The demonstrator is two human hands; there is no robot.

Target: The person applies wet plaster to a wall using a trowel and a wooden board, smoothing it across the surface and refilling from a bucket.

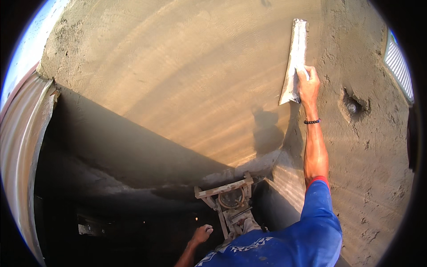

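Trowel (296, 55) is up against the smooth wall (187, 58), close to that wall's right edge, where it meets the rough wall (369, 169) in a corner. It is long and thin and stands nearly straight up, with its top tipped a little to the right. White and gray stuff is smeared on it. My right grip (309, 86) is wrapped around it, on the lower half. A dark bead band (312, 121) sits on my wrist, and my arm reaches up out of a blue sleeve (318, 202).

My left grip (203, 233) is low down, well apart from the trowel. Its fingers look bent, but I cannot tell how far they are closed, or if something is in them. Near it is a wooden stand (222, 188) with a round thing in it.

Sun shines on the smooth wall, and its bottom left part is in dark shade. The rough wall has a hole (352, 107) to the right of my wrist. A bent metal sheet (20, 133) is by the smooth wall's left edge.
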